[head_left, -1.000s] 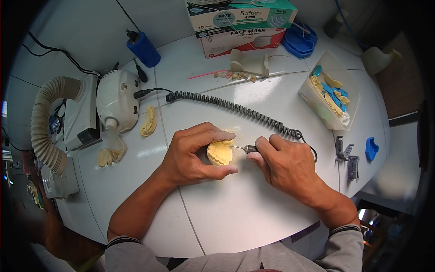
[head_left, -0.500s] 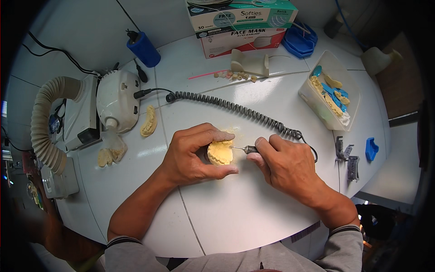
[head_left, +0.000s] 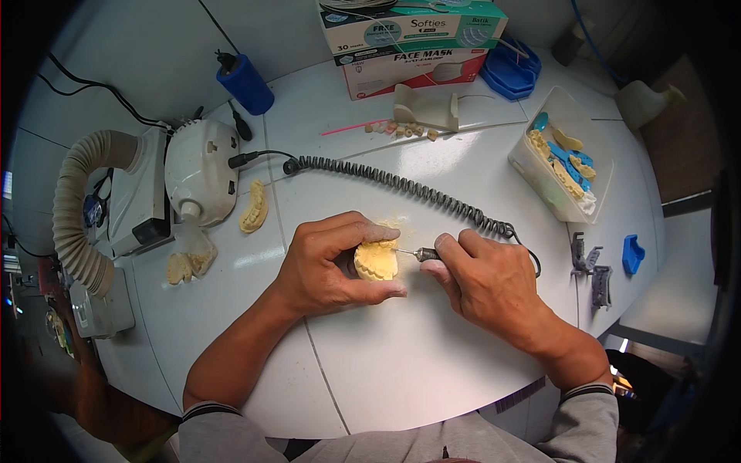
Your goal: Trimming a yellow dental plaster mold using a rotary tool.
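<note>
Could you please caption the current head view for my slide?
The left hand grips a yellow dental model while the right hand holds a corded handpiece to it.

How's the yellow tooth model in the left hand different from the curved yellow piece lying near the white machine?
The tooth model is gripped in the left hand, while the curved piece lies on the table. The tooth model looks broad and chunky; the curved piece is a slender arc. Both share a yellowish colour.
</note>
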Motion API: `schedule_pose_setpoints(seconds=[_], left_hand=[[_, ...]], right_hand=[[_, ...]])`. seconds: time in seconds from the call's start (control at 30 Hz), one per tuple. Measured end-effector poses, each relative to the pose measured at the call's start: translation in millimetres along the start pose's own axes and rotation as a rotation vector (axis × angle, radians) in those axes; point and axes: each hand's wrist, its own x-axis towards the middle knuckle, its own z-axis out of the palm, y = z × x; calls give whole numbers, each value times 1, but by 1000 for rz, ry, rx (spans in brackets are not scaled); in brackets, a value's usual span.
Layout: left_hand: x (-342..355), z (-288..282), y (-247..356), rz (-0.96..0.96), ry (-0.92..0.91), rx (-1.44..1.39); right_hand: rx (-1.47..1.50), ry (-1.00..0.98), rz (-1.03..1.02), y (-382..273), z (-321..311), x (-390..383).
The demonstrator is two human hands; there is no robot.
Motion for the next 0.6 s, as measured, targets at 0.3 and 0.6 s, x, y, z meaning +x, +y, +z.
schedule_pose_setpoints(seconds=[0.3, 0.6], left_hand=[[0, 0, 0, 2, -2, 0], [1, 1, 1, -4, -7, 17]], right_hand=[[6, -2, 0, -1, -1, 0], [-8, -3, -6, -1, 0, 1]])
